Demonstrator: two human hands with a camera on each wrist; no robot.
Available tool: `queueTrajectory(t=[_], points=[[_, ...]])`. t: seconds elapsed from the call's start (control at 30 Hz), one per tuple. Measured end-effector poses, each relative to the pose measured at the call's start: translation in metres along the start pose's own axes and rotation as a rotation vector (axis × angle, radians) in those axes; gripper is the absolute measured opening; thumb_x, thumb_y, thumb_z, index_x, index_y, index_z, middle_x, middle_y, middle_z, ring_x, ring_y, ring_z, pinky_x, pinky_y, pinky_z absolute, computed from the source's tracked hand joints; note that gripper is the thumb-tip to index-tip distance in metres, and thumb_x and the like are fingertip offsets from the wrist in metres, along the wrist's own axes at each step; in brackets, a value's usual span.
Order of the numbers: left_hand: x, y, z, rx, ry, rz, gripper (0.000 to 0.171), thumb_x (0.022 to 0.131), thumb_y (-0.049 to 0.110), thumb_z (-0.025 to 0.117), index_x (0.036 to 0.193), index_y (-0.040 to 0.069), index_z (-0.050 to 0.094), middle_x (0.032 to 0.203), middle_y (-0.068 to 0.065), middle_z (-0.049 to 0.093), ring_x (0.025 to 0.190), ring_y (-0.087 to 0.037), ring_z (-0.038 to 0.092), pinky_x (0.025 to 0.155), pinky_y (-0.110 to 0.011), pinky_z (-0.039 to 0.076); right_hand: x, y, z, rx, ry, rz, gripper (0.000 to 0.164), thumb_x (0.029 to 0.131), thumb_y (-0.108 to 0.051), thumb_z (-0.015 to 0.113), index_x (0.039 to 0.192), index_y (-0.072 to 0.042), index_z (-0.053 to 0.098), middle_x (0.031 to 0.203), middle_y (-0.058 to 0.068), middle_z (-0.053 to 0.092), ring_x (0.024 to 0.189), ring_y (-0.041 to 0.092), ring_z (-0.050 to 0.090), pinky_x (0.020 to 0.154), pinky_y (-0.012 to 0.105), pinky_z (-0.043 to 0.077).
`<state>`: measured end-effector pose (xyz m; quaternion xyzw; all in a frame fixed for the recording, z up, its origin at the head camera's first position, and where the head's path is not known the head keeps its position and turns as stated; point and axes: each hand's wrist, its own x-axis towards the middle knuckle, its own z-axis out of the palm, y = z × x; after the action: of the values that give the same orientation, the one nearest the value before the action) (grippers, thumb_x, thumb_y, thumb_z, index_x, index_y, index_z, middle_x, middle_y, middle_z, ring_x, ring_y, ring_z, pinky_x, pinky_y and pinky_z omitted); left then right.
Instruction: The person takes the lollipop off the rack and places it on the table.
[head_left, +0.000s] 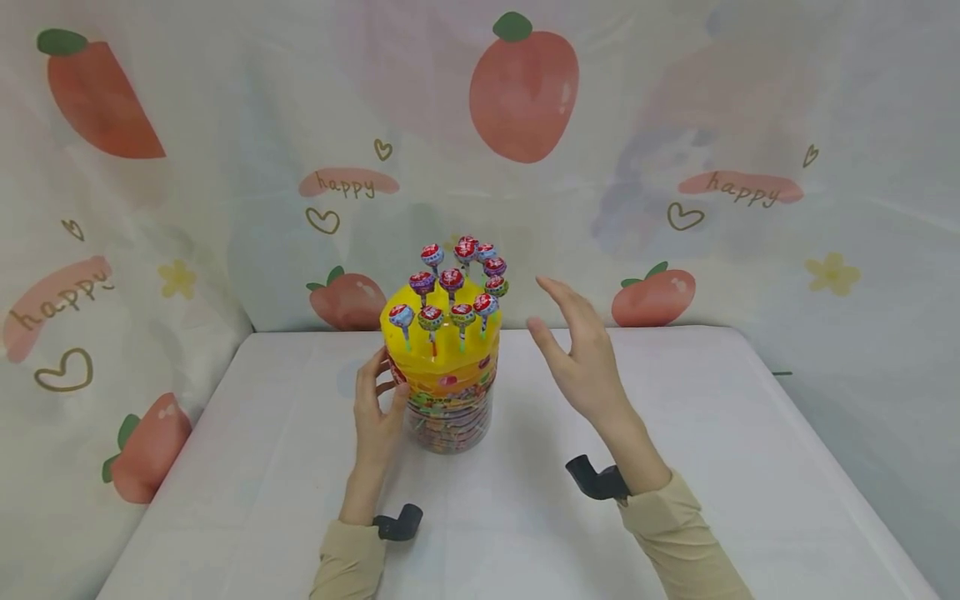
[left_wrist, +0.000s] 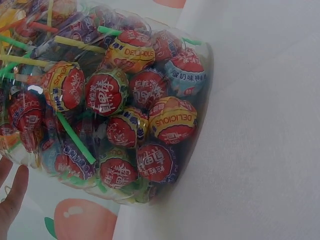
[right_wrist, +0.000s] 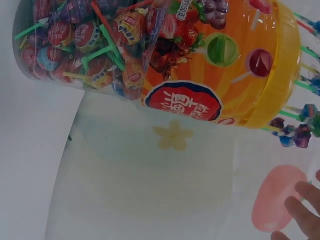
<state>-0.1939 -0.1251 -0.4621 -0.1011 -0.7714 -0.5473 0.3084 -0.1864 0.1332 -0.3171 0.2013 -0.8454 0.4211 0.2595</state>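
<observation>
And there's the jar [head_left: 448, 392], upright on the surface [head_left: 517, 533], with a yellow lid [head_left: 447, 347] on top and lollipops [head_left: 452, 279] standing out of that lid on their sticks, bunched thicker toward its right and rear.

Left hand [head_left: 379, 412] is at the jar's left side: fingers curved round the wall, thumb on the near face, a steadying hold by the look of it. Right hand [head_left: 588, 362] hangs to the right of the jar, apart from it, fingers spread, thumb out, nothing in them.

How will it handle? Wrapped sweets [left_wrist: 125, 129] packed behind clear plastic low in the jar suggest real weight, and the smooth, ribbed wall looks thin and a touch slippery. Best hold, I'd judge: both palms low round the body, below the orange label [right_wrist: 220, 50]. The standing sticks look easily knocked, so pinch one low, near the lid.

Room now! The surface spreads left, right and in front of the jar, its side edges well apart from it. Its back edge lies behind the jar, with the printed backdrop [head_left: 420, 108] rising beyond.
</observation>
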Motion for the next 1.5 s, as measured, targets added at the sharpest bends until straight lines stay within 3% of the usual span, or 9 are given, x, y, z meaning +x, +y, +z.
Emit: queueTrajectory(t=[0.2,0.6,0.8,0.97,1.1,1.27,1.5], points=[[-0.003,-0.001,-0.001,-0.022,-0.015,-0.037,0.056,0.094,0.02,0.06,0.146,0.019,0.038,0.144,-0.005,0.044,0.126,-0.016,0.044,0.097,-0.041,0.048,0.004,-0.003,0.009,0.075,-0.005,-0.058,0.049,0.094,-0.014,0.06,0.142,-0.012,0.047,0.144,0.009,0.05,0.136,0.025,0.043,0.113,0.051,0.034],[0.001,0.001,0.001,-0.006,-0.016,-0.016,0.056,0.096,0.03,0.057,0.147,0.02,0.036,0.144,-0.008,0.043,0.127,-0.016,0.044,0.098,-0.019,0.044,0.018,-0.007,0.025,0.228,0.023,-0.107,0.043,0.094,-0.009,0.059,0.136,-0.006,0.051,0.132,0.012,0.057,0.125,0.023,0.053,0.105,0.046,0.045],[0.0,0.002,0.0,-0.007,-0.006,-0.034,0.056,0.096,0.031,0.058,0.147,0.021,0.036,0.143,-0.007,0.044,0.126,-0.014,0.044,0.098,-0.023,0.046,0.022,-0.01,0.032,0.28,0.048,-0.083,0.041,0.093,-0.008,0.06,0.134,-0.007,0.053,0.125,0.013,0.06,0.111,0.025,0.061,0.097,0.041,0.052],[-0.002,0.002,0.001,-0.012,-0.004,-0.041,0.056,0.096,0.03,0.058,0.147,0.022,0.037,0.144,-0.007,0.044,0.126,-0.013,0.044,0.098,-0.024,0.046,0.023,-0.01,0.036,0.296,0.075,-0.048,0.038,0.093,-0.006,0.06,0.13,-0.006,0.055,0.118,0.013,0.062,0.103,0.024,0.063,0.092,0.023,0.052],[-0.003,0.001,0.001,-0.007,-0.005,-0.042,0.056,0.096,0.03,0.057,0.147,0.021,0.036,0.143,-0.007,0.044,0.126,-0.014,0.044,0.099,-0.023,0.045,0.024,-0.009,0.038,0.316,0.089,-0.028,0.034,0.093,-0.004,0.06,0.126,-0.004,0.057,0.115,0.014,0.062,0.099,0.023,0.063,0.089,0.016,0.05],[-0.003,0.002,0.002,-0.011,-0.005,-0.042,0.056,0.096,0.028,0.057,0.147,0.021,0.036,0.144,-0.007,0.043,0.126,-0.012,0.044,0.099,-0.028,0.046,0.026,-0.01,0.04,0.333,0.096,0.006,0.031,0.092,-0.005,0.06,0.124,-0.003,0.058,0.112,0.014,0.063,0.097,0.023,0.062,0.087,0.015,0.049],[-0.003,0.0,0.002,-0.032,0.003,-0.032,0.055,0.096,0.025,0.058,0.147,0.02,0.037,0.144,-0.007,0.043,0.126,-0.013,0.043,0.098,-0.016,0.043,0.027,-0.011,0.04,0.328,0.1,0.009,0.03,0.092,-0.005,0.06,0.122,-0.002,0.058,0.111,0.014,0.063,0.097,0.022,0.061,0.086,0.017,0.048]])
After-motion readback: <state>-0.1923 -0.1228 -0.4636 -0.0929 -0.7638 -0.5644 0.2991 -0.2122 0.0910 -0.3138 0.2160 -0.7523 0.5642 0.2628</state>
